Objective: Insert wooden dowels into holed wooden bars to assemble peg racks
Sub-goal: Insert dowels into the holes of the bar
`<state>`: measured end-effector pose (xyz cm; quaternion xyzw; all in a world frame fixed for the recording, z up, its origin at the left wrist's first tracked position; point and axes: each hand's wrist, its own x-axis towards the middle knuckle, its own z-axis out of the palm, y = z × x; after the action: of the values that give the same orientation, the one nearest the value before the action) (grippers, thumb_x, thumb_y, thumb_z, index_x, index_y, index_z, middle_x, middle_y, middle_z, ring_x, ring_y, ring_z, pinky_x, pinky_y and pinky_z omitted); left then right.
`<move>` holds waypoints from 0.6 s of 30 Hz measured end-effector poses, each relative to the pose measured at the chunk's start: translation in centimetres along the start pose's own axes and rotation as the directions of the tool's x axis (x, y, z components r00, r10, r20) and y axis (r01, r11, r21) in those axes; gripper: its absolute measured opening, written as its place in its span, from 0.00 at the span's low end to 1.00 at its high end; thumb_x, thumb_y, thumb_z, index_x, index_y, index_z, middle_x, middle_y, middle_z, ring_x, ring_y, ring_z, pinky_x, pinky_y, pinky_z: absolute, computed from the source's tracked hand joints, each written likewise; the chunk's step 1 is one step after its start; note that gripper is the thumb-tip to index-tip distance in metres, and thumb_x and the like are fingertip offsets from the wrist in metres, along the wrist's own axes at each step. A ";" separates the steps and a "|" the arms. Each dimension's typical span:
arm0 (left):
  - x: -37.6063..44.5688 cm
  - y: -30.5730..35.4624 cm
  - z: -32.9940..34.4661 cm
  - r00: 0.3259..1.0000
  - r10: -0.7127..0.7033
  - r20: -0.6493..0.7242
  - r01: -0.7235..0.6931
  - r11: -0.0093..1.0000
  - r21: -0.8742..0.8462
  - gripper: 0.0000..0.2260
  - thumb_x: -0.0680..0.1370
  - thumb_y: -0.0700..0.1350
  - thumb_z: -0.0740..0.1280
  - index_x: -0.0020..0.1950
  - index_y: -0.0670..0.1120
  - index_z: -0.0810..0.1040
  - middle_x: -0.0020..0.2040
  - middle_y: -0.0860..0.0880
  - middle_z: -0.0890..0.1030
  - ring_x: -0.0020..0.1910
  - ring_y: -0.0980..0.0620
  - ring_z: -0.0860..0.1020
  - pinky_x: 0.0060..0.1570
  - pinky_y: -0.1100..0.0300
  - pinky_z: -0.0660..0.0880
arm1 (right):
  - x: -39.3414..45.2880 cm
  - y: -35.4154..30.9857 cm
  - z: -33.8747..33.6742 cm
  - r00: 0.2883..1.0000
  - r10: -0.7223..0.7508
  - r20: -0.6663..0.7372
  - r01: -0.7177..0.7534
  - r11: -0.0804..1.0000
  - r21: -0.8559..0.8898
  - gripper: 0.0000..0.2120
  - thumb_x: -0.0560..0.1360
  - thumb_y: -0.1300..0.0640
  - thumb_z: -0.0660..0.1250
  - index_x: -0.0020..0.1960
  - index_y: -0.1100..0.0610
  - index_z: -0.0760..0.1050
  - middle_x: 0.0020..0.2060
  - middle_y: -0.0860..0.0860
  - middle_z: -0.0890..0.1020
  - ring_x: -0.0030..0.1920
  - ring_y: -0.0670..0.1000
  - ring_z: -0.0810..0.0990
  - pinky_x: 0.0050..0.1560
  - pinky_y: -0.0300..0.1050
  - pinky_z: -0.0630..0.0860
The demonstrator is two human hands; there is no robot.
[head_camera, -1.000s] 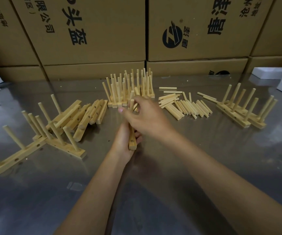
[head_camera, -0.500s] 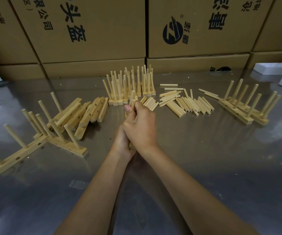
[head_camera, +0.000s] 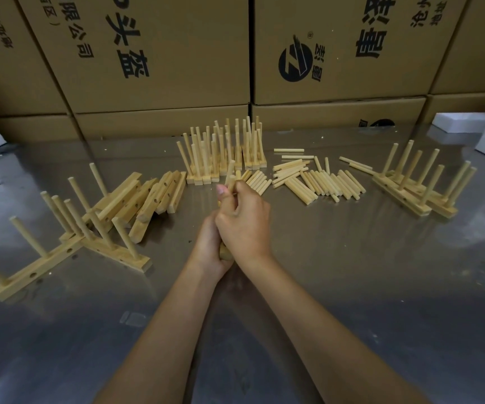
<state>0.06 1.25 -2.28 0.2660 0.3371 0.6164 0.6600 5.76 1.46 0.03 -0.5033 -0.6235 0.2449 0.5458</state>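
Both hands are clasped together: the left hand (head_camera: pixel 210 243) grips a wooden bar (head_camera: pixel 225 254), the right hand (head_camera: pixel 242 225) is closed around a dowel (head_camera: pixel 230 174); loose dowels (head_camera: pixel 317 182) lie just beyond on the bench (head_camera: pixel 352 272).

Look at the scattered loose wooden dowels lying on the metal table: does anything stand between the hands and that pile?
Nothing visible does. The left hand and right hand grip a pale wooden bar with dowels; the loose light wooden dowels lie just beyond, to their right, across bare shiny metal table.
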 end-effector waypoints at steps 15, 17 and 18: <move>1.9 -0.1 0.1 0.981 -0.031 -0.191 0.031 1.000 -0.005 0.14 0.85 0.55 0.54 0.58 0.47 0.72 0.29 0.51 0.65 0.22 0.56 0.63 0.19 0.65 0.60 | -1.6 1.1 -10.7 0.774 0.069 0.630 0.190 0.923 -0.334 0.15 0.80 0.58 0.58 0.61 0.40 0.64 0.33 0.43 0.71 0.31 0.33 0.72 0.26 0.33 0.65; 2.1 -0.2 0.1 0.979 -0.041 -0.197 0.038 0.999 -0.017 0.15 0.85 0.56 0.54 0.54 0.47 0.73 0.28 0.51 0.66 0.21 0.55 0.64 0.19 0.65 0.62 | -1.5 0.4 -10.7 0.763 -0.010 0.647 0.373 0.823 -0.427 0.07 0.81 0.53 0.59 0.53 0.41 0.69 0.30 0.42 0.70 0.32 0.40 0.72 0.27 0.37 0.57; 2.0 -0.2 0.2 0.978 -0.050 -0.203 0.045 0.999 -0.029 0.15 0.85 0.55 0.54 0.53 0.46 0.73 0.27 0.51 0.66 0.21 0.55 0.64 0.19 0.64 0.62 | -1.3 -0.1 -10.7 0.756 -0.054 0.653 0.456 0.759 -0.465 0.06 0.81 0.51 0.59 0.53 0.42 0.73 0.30 0.42 0.69 0.32 0.45 0.71 0.28 0.39 0.55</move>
<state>0.35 3.26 -2.53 0.1856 0.4016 0.6285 0.6397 15.50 -2.30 2.59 -0.4485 -0.8737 0.1004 0.1594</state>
